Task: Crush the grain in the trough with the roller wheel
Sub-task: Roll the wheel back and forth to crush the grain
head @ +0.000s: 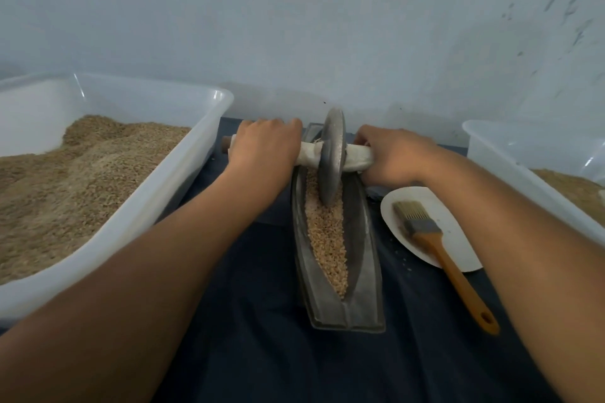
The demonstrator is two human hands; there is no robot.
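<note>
A long, boat-shaped grey metal trough lies lengthwise in front of me on a dark cloth. Pale grain fills its narrow groove. A grey roller wheel stands upright on the grain in the far half of the trough. A cloth-wrapped axle handle runs through the wheel's hub to both sides. My left hand grips the handle on the left of the wheel. My right hand grips it on the right.
A large white tub heaped with grain stands at the left. A second white tub with some grain is at the right. A white plate beside the trough carries an orange-handled brush. A pale wall rises just behind.
</note>
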